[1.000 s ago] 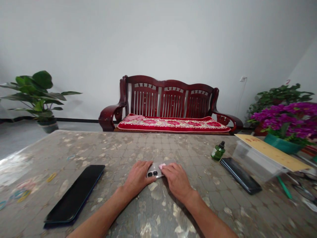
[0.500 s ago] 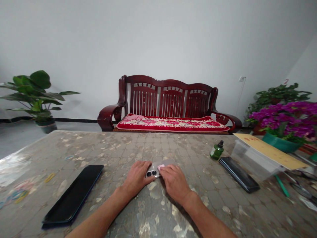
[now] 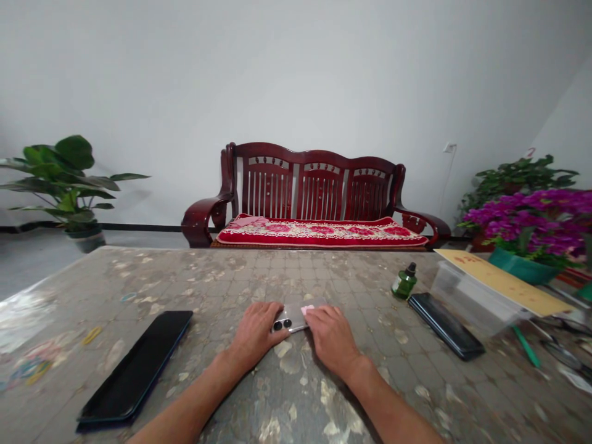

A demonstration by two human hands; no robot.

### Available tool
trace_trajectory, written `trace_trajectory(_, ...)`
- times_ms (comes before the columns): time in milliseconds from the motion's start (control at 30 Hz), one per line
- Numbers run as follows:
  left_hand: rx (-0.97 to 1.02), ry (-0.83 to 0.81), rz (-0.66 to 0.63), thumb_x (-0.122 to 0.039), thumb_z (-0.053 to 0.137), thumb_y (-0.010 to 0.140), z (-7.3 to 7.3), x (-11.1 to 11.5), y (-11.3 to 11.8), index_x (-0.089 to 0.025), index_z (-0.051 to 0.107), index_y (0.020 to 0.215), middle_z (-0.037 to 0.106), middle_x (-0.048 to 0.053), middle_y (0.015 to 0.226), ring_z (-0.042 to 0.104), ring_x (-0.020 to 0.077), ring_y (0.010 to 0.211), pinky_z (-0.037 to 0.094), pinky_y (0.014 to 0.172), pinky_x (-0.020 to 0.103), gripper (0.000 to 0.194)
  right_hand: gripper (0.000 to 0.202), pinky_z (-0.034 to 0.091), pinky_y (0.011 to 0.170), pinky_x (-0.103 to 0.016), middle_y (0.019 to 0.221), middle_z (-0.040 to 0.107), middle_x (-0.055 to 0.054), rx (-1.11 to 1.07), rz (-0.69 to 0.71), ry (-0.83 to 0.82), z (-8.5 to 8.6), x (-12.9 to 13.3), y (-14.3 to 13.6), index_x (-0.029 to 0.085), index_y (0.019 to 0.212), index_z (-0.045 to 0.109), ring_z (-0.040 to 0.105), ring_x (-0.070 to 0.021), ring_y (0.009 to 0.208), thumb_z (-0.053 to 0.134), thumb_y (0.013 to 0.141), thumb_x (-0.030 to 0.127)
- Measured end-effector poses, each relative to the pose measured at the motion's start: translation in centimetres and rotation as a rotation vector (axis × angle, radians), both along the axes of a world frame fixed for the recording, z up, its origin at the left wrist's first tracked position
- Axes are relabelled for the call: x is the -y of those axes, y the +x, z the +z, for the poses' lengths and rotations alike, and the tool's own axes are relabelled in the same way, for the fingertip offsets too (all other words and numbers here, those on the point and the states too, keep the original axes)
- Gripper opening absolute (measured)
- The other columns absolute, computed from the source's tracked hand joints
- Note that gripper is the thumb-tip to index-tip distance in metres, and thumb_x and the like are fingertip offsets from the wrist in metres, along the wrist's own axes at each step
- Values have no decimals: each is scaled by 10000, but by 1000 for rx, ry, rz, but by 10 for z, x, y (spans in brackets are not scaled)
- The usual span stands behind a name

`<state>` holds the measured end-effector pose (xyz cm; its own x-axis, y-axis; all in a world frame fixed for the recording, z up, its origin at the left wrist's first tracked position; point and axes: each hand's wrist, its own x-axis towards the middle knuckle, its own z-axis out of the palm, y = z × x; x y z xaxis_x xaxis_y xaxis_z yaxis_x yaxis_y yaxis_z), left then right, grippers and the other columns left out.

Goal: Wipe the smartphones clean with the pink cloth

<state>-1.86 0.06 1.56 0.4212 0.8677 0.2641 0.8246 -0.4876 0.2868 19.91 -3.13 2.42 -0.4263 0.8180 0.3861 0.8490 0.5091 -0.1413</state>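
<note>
A silvery phone [image 3: 294, 319] lies on the table in front of me, its back with two round dark camera lenses facing up. My left hand [image 3: 259, 324] grips its left end, thumb along the near edge and fingers over the far side. Pinched under the fingertips of my right hand [image 3: 330, 333] is a small pale pink cloth [image 3: 306, 309], pressed on the phone's back. The right hand covers much of the phone's right end.
A dark phone [image 3: 139, 367] lies at left, near rubber bands [image 3: 91, 335]. At right stand a green bottle [image 3: 404, 281], a black case [image 3: 446, 325], a clear plastic box [image 3: 476, 299] and purple flowers [image 3: 536, 216]. A wooden bench [image 3: 319, 191] is beyond the table.
My right hand has slid a little to the right with the pink cloth, baring more of the phone's back. My left hand keeps its grip in the same place.
</note>
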Motion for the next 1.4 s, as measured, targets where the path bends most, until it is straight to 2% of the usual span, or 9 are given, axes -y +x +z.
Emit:
trace_trajectory(100, 1, -5, 0, -360, 716, 844, 1, 0, 0, -206, 606, 1078, 688, 55, 1019, 611, 271, 989, 419, 877, 355, 301, 291, 386, 915, -334, 1147, 707, -44, -21, 131, 23, -1, 4, -10, 211, 1176, 668, 555, -205, 1057, 488, 960, 136)
trace_trajectory(167, 2, -10, 3, -354, 720, 844, 2, 0, 0, -203, 604, 1086, 688, 58, 1029, 610, 273, 1000, 418, 886, 357, 307, 296, 387, 913, -340, 1140, 710, -43, -28, 124, 31, -2, 3, -9, 217, 1185, 669, 553, -210, 1056, 496, 956, 144)
trace_trajectory(433, 12, -23, -6, -360, 719, 847, 1, -3, -3, -211, 606, 1084, 679, 58, 1047, 602, 273, 1012, 413, 897, 361, 302, 271, 390, 886, -373, 1109, 723, -65, -9, -184, 52, -6, -11, 20, 210, 1054, 721, 574, -243, 1024, 520, 902, 110)
trace_trajectory(500, 14, -14, -5, -365, 717, 848, -1, -4, -3, -209, 607, 1083, 678, 58, 1038, 603, 273, 1004, 415, 890, 360, 302, 280, 395, 895, -368, 1108, 722, -63, -18, -146, 57, -6, -9, 16, 209, 1071, 715, 574, -235, 1026, 517, 900, 108)
trace_trajectory(667, 18, 21, -16, -363, 712, 852, -2, -5, -3, -205, 618, 1050, 681, 56, 1019, 608, 271, 992, 416, 886, 362, 270, 323, 402, 934, -337, 1124, 707, -61, -39, 118, 65, -6, 1, -4, 202, 1194, 663, 558, -203, 1064, 505, 922, 132)
trace_trajectory(733, 21, 21, -14, -353, 715, 847, -1, -5, -2, -209, 621, 1041, 684, 52, 1008, 613, 268, 987, 415, 887, 362, 259, 314, 401, 934, -335, 1111, 710, -57, -46, 141, 58, -5, 2, -7, 201, 1188, 666, 558, -201, 1054, 500, 930, 138)
trace_trajectory(1033, 22, -9, -21, -351, 713, 840, 3, -5, -5, -216, 630, 1075, 696, 58, 1086, 615, 267, 1030, 414, 926, 380, 283, 331, 391, 900, -334, 1109, 722, -52, 9, -191, 19, -5, -9, 17, 224, 1102, 715, 591, -210, 1003, 515, 872, 95)
trace_trajectory(1233, 52, -21, -48, -318, 699, 841, 4, -6, -7, -227, 629, 1089, 692, 59, 1129, 613, 262, 1060, 424, 939, 370, 274, 310, 410, 890, -353, 1037, 729, -67, 3, -220, 15, -5, -9, 14, 204, 1043, 726, 604, -234, 971, 535, 834, 78)
trace_trajectory(1400, 67, -28, -58, -305, 708, 832, 4, -7, -8, -227, 634, 1094, 692, 57, 1131, 611, 266, 1070, 427, 940, 364, 283, 369, 431, 954, -339, 1119, 721, -75, -95, -202, 9, -10, -18, 16, 192, 1109, 715, 606, -221, 1036, 497, 851, 43)
